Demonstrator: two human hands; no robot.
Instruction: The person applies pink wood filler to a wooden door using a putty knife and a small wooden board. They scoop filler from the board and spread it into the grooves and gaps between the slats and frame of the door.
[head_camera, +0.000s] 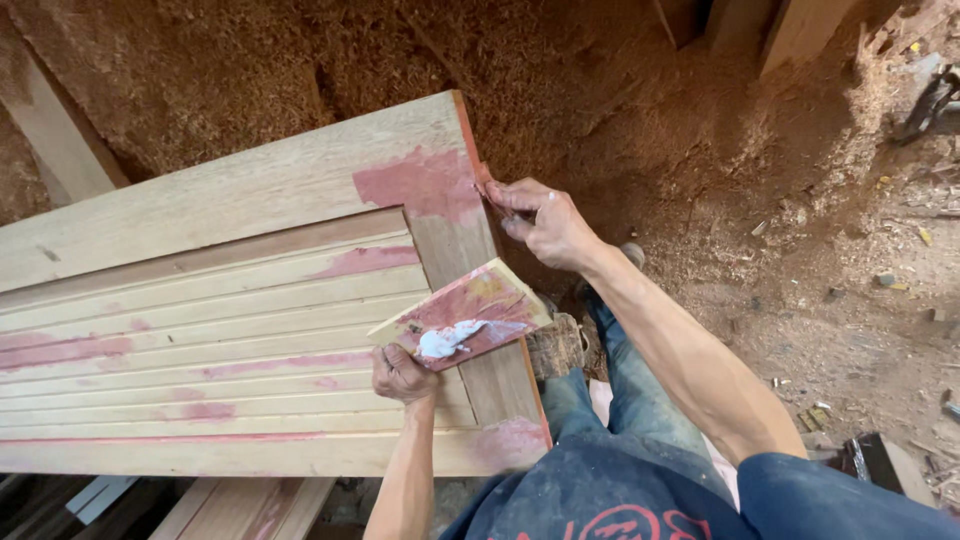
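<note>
Gripping a putty board (470, 310) w/ left hand (402, 375), right hand (545, 225) fingers pinch scraper on door (250, 300) edge.

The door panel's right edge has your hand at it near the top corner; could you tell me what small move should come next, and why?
Probably draw the right hand down along the door panel edge: pink filler patches sit at both corners, and the left hand holds a small board carrying more filler.
</note>
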